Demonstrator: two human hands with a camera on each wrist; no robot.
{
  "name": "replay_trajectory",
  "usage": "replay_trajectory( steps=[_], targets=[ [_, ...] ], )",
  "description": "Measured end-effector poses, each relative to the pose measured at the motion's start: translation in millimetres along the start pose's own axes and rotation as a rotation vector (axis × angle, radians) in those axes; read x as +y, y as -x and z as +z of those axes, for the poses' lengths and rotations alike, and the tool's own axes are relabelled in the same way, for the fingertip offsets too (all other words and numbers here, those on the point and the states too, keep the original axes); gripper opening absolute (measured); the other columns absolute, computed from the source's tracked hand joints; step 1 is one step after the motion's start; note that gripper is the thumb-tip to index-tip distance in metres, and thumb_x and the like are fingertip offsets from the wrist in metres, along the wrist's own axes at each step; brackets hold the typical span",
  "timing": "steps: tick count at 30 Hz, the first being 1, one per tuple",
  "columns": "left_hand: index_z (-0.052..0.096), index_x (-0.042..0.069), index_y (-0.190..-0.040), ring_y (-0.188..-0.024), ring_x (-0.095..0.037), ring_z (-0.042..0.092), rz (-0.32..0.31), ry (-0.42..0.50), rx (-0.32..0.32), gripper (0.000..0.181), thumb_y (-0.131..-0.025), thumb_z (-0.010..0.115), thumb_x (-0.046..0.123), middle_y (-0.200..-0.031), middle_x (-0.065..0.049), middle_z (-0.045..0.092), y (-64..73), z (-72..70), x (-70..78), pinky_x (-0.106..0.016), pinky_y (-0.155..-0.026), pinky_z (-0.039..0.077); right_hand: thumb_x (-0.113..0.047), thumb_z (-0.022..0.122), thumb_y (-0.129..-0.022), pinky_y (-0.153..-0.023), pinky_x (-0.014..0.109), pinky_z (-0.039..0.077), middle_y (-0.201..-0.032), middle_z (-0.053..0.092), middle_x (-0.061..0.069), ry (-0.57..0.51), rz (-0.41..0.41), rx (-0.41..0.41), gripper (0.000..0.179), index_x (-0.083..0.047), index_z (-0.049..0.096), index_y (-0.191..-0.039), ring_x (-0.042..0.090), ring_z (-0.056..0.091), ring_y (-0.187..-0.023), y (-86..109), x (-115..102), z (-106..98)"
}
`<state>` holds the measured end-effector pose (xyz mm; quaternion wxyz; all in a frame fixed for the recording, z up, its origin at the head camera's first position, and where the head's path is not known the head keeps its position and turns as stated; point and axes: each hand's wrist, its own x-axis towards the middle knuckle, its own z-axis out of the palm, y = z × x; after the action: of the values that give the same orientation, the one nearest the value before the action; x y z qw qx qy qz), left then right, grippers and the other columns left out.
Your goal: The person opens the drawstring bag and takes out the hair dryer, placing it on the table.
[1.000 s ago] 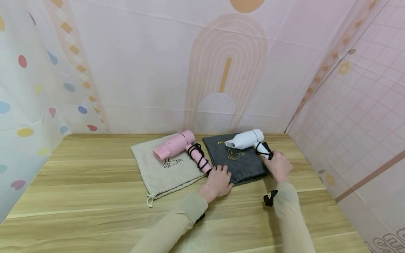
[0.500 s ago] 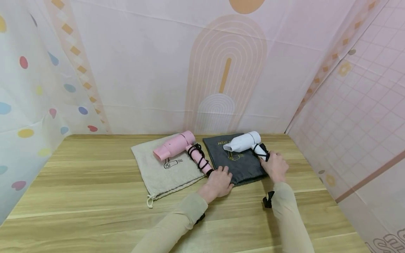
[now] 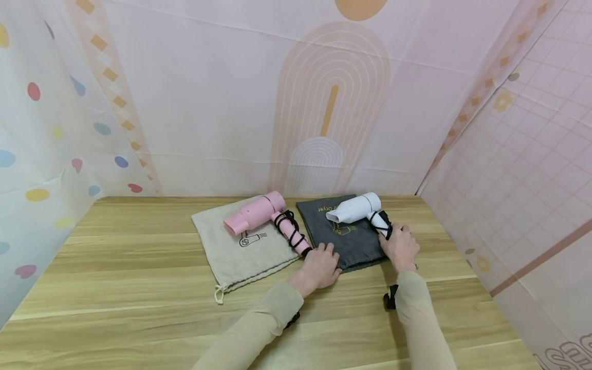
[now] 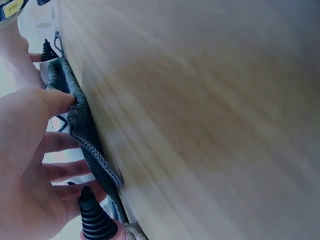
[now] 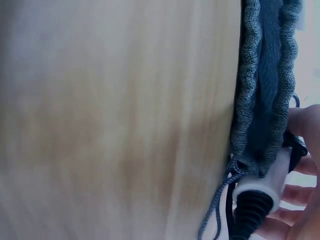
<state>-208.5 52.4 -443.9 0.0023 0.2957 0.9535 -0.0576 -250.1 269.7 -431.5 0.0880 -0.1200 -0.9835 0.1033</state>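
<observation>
On the right lies a dark grey drawstring pouch (image 3: 352, 249) with a gold hair dryer print. A white hair dryer (image 3: 355, 207) rests across its far part, black cord wrapped round the handle. My right hand (image 3: 400, 248) grips the handle's lower end, beside the pouch's right edge; in the right wrist view the fingers reach round the white handle (image 5: 274, 179). My left hand (image 3: 319, 265) rests on the pouch's near left corner, fingers extended, thumb at the mouth edge. Beside it, a pink hair dryer (image 3: 257, 211) lies on a beige drawstring pouch (image 3: 222, 259).
A wooden table (image 3: 120, 288) carries everything. Patterned cloth (image 3: 208, 103) hangs behind and at both sides, close to the table's back edge. The pink dryer's handle end lies right by my left fingers.
The white hair dryer has shifted slightly left and nearer over the dark pouch. My right hand has moved a little left. My left hand stays in place.
</observation>
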Motion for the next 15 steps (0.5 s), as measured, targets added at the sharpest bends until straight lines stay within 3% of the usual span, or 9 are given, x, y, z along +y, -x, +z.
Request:
replay_trajectory(
  steps=[4,7,11,15],
  targets=[
    [0.060,0.017,-0.122,-0.108,-0.022,0.054,-0.001,0.013,-0.002,0.041,-0.097,0.045,0.046,-0.118,-0.007,0.055,-0.4,-0.7,-0.1,-0.030,-0.082,0.054,-0.040,0.059,-0.090,-0.071,0.061,0.049,-0.119,0.053,0.029,0.017,-0.026,0.006,0.055,0.003,0.054,-0.124,0.047,0.055,-0.102,2.9,-1,-4],
    [0.060,0.017,-0.121,-0.108,-0.022,0.054,-0.005,0.031,-0.003,0.040,-0.097,0.046,0.045,-0.118,-0.007,0.056,0.1,-1.6,0.0,-0.031,-0.082,0.054,-0.037,0.058,-0.090,-0.071,0.062,0.049,-0.119,0.054,0.029,-0.007,-0.047,0.055,0.051,0.003,0.056,-0.122,0.046,0.055,-0.103,5.4,-3,-7],
    [0.063,0.018,-0.117,-0.103,-0.020,0.057,0.001,0.062,0.037,0.036,-0.096,0.049,0.044,-0.112,-0.005,0.059,1.9,-2.8,-0.7,-0.031,-0.078,0.054,-0.028,0.059,-0.091,-0.063,0.060,0.050,-0.107,0.062,0.026,-0.078,-0.090,0.211,0.036,0.002,0.063,-0.111,0.045,0.060,-0.092,12.3,-9,-12],
    [0.067,0.017,-0.108,-0.092,-0.019,0.061,0.013,0.153,0.176,0.029,-0.095,0.054,0.039,-0.102,-0.002,0.065,7.2,-5.9,-5.8,-0.030,-0.072,0.055,-0.021,0.063,-0.088,-0.050,0.053,0.049,-0.089,0.067,0.021,-0.142,-0.179,0.397,0.024,0.001,0.068,-0.097,0.041,0.063,-0.071,22.1,-22,-15]
  ],
)
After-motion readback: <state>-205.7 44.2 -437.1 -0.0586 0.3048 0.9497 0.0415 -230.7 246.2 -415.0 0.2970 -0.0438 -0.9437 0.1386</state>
